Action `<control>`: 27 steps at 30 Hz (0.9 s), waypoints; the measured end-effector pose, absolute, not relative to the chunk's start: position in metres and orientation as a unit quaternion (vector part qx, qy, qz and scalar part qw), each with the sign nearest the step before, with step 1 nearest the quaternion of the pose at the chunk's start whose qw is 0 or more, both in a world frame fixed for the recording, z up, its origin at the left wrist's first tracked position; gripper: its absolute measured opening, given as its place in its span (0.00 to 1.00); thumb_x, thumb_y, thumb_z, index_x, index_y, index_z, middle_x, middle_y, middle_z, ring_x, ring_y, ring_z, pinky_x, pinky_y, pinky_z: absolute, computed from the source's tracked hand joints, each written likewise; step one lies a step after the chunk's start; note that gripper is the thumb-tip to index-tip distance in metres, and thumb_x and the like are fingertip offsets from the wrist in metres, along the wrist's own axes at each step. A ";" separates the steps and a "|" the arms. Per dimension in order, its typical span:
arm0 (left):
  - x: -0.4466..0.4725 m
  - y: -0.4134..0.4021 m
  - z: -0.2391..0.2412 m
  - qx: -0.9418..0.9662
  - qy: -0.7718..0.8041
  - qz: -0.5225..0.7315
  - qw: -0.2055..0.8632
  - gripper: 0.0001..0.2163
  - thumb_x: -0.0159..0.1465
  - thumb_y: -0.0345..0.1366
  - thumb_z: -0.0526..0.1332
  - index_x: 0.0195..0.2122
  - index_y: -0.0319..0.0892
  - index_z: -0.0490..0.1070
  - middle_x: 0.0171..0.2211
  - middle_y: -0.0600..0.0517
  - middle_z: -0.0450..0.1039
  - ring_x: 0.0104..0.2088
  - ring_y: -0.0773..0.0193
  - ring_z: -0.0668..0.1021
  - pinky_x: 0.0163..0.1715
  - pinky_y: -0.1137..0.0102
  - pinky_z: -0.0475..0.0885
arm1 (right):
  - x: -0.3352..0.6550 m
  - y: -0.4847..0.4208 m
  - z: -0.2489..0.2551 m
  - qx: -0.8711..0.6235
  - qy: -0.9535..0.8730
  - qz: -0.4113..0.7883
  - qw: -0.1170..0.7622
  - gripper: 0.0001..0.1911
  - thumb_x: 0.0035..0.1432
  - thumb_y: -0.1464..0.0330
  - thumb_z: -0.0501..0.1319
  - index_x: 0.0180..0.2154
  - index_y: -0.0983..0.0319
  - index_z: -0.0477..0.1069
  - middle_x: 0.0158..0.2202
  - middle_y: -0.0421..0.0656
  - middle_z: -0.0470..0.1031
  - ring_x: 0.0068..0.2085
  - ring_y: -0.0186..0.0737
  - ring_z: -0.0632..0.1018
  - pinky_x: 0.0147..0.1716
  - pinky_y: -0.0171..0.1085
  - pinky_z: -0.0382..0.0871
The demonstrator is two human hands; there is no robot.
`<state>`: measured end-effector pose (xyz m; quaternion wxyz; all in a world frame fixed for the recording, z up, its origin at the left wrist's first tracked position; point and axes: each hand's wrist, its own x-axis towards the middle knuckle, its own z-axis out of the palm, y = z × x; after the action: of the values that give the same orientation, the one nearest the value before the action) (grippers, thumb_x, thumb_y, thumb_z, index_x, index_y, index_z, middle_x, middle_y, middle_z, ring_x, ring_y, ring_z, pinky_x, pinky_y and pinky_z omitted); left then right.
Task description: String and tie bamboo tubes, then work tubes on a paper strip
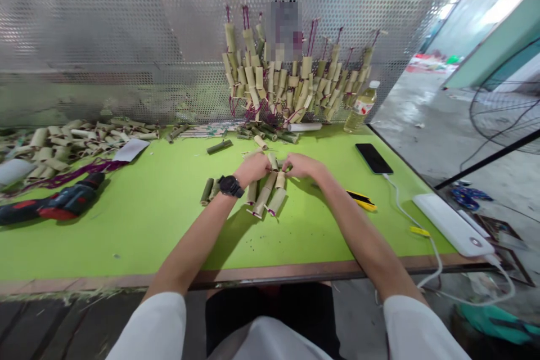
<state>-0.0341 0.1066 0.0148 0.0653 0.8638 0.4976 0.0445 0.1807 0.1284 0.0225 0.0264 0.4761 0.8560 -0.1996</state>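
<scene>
Short bamboo tubes [265,196] joined with purple cord lie in a small bundle on the green tabletop, between my two hands. My left hand [253,169], with a black watch on its wrist, reaches to the bundle's upper end, fingertips closed. From the other side, my right hand [301,165] pinches close to the same spot. A thin dark line like cord shows between the fingertips, though the fingers mostly hide it. Small pegs stick out at the lower tube ends. Loose bamboo pieces [206,192] lie beside my left wrist.
Finished bamboo hangings [253,76] hang on the perforated metal panel [105,28]. Left are a tube pile [59,143], purple cords [76,173] and a power drill [63,202]. Right are a bottle [360,109], phone [374,158], yellow cutter [361,201] and white power bank [453,225] with cable.
</scene>
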 end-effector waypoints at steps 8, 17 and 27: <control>-0.044 0.073 0.002 0.877 0.479 0.028 -0.031 0.15 0.74 0.25 0.55 0.40 0.36 0.82 0.41 0.41 0.77 0.36 0.55 0.79 0.36 0.63 0.71 | 0.175 0.113 0.001 0.448 0.880 -0.150 -0.042 0.10 0.69 0.69 0.60 0.42 0.62 0.81 0.46 0.53 0.82 0.38 0.47 0.79 0.40 0.43 0.73; -0.072 0.087 0.004 0.934 0.357 -0.009 -0.030 0.16 0.69 0.17 0.58 0.51 0.39 0.77 0.50 0.42 0.80 0.49 0.54 0.81 0.48 0.62 0.75 | 0.170 0.073 -0.026 0.442 0.869 -0.174 -0.139 0.17 0.78 0.66 0.49 0.50 0.63 0.75 0.49 0.53 0.81 0.44 0.46 0.81 0.45 0.46 0.77; -0.070 0.065 -0.028 0.892 0.412 0.154 0.101 0.13 0.71 0.24 0.55 0.50 0.40 0.77 0.51 0.40 0.79 0.51 0.50 0.79 0.56 0.53 0.75 | 0.174 0.072 -0.029 0.455 0.858 -0.165 -0.171 0.18 0.79 0.66 0.49 0.53 0.60 0.77 0.53 0.51 0.80 0.52 0.45 0.81 0.50 0.46 0.78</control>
<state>-0.0699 0.0646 -0.0283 0.1015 0.8923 0.4121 0.1538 0.1744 0.0722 -0.0290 -0.1706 0.4551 0.8582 -0.1650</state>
